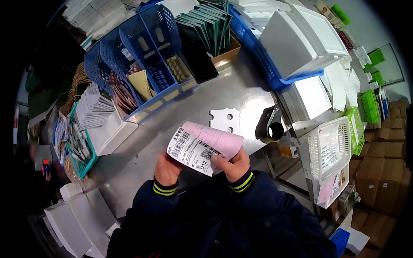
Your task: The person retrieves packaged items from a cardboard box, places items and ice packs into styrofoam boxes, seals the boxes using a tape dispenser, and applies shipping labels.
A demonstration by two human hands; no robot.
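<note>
Left hand (pixel 167 168) and right hand (pixel 234 165) both grip the barcoded label sheet (pixel 202 148) above the steel table (pixel 241 92); seemingly the reading or folding step; next likely needs a firm pinch.

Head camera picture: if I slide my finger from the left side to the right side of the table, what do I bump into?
White box of stacked cards → blue divider basket → left hand → barcode label with pink sheet → right hand → black tape dispenser → white mesh basket → green baskets.
</note>
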